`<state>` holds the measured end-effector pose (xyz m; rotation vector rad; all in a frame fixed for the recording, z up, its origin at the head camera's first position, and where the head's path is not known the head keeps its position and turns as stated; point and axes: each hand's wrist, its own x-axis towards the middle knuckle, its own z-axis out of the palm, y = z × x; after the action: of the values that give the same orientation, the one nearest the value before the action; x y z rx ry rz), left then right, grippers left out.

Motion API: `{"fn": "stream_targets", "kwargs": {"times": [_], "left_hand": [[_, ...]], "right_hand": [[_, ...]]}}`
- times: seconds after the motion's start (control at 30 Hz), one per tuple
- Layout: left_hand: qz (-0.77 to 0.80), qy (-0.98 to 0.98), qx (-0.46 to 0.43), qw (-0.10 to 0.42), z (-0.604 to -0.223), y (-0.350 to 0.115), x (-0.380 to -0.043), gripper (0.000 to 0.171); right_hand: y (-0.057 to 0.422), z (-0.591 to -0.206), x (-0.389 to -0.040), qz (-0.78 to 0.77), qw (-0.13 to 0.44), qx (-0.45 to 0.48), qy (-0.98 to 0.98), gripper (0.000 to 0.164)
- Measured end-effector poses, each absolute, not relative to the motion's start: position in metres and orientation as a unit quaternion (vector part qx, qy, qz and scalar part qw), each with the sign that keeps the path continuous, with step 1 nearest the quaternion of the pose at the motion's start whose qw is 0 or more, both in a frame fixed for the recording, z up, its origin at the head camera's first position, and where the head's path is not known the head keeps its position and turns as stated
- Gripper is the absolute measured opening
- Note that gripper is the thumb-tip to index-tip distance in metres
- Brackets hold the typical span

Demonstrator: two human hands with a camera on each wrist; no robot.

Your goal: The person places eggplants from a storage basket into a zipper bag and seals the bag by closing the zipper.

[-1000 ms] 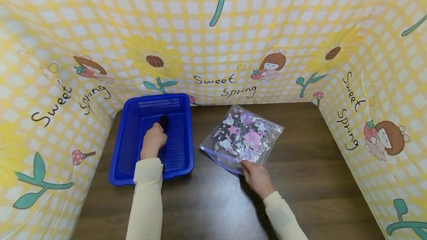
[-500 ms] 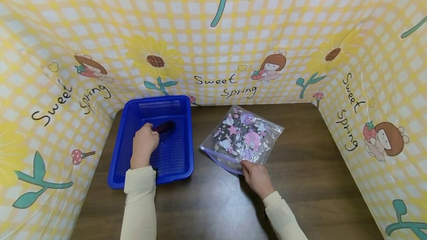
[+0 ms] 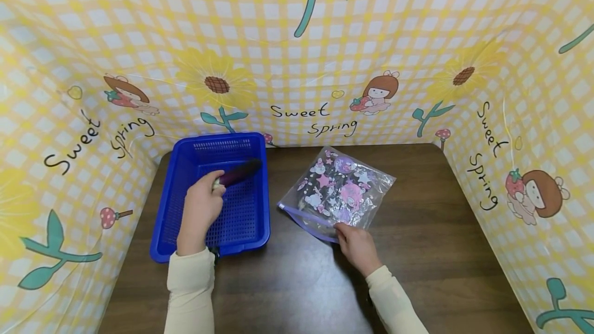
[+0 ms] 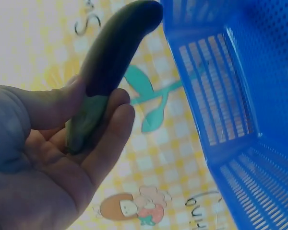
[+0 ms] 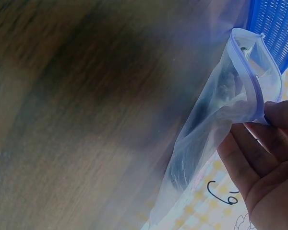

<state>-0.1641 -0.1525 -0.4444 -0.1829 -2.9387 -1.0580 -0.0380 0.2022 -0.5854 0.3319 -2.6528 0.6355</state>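
My left hand (image 3: pixel 204 205) pinches a dark purple eggplant (image 3: pixel 238 173) by its green stem end, over the blue basket (image 3: pixel 160 210). In the left wrist view the eggplant (image 4: pixel 117 48) slants up from between thumb and fingers, its dark body free of the hand. With thumb and fingers, my right hand (image 3: pixel 359 249) holds the purple zip edge of a clear zip bag (image 3: pixel 320 184) printed with pink and purple figures. The right wrist view has the bag's mouth (image 5: pixel 252 72) parted. Something dark shows through the bag's side, too unclear to name.
The basket has perforated walls and floor and stands at the left of the brown wooden table (image 3: pixel 427 210). A yellow checked cloth (image 3: pixel 297 66) with flowers and lettering rises as walls at the back and both sides.
My left hand has drawn back toward the near left and lifted the eggplant, whose dark end has swung round to the right. My right hand and the bag have stayed put.
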Motion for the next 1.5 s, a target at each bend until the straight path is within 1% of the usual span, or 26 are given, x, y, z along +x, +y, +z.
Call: {"fn": "stream_targets", "kwargs": {"times": [0.3, 0.47, 0.6, 0.77, 0.9, 1.03, 1.13, 1.33, 1.37, 1.5], "left_hand": [[-0.367, -0.914, -0.161, 0.056, -0.460, -0.125, -0.130, 0.040], [-0.392, -0.894, -0.210, 0.056, -0.468, -0.111, -0.104, 0.042], [-0.406, -0.884, -0.227, 0.039, -0.478, -0.103, -0.083, 0.043], [-0.432, -0.872, -0.229, -0.008, -0.494, -0.093, -0.062, 0.042], [-0.447, -0.865, -0.227, -0.036, -0.505, -0.087, -0.051, 0.041], [-0.454, -0.861, -0.227, -0.040, -0.521, -0.078, -0.047, 0.040], [-0.467, -0.851, -0.241, -0.016, -0.536, -0.069, -0.046, 0.040], [-0.487, -0.833, -0.257, 0.057, -0.563, -0.046, -0.039, 0.043], [-0.490, -0.831, -0.255, 0.064, -0.566, -0.042, -0.038, 0.043], [-0.508, -0.826, -0.235, 0.064, -0.578, -0.030, -0.034, 0.041]], "right_hand": [[0.203, -0.586, -0.038, 0.226, 0.204, 0.121, -0.945, 0.016], [0.204, -0.587, -0.039, 0.227, 0.206, 0.122, -0.944, 0.016], [0.205, -0.587, -0.040, 0.226, 0.209, 0.123, -0.943, 0.016], [0.206, -0.587, -0.040, 0.228, 0.211, 0.120, -0.943, 0.015], [0.206, -0.586, -0.040, 0.230, 0.208, 0.114, -0.944, 0.015], [0.206, -0.586, -0.039, 0.230, 0.207, 0.111, -0.944, 0.015], [0.206, -0.587, -0.039, 0.229, 0.212, 0.111, -0.944, 0.014], [0.208, -0.586, -0.039, 0.229, 0.222, 0.115, -0.941, 0.015], [0.208, -0.585, -0.039, 0.228, 0.222, 0.115, -0.941, 0.015], [0.209, -0.582, -0.037, 0.226, 0.222, 0.112, -0.942, 0.016]]}}
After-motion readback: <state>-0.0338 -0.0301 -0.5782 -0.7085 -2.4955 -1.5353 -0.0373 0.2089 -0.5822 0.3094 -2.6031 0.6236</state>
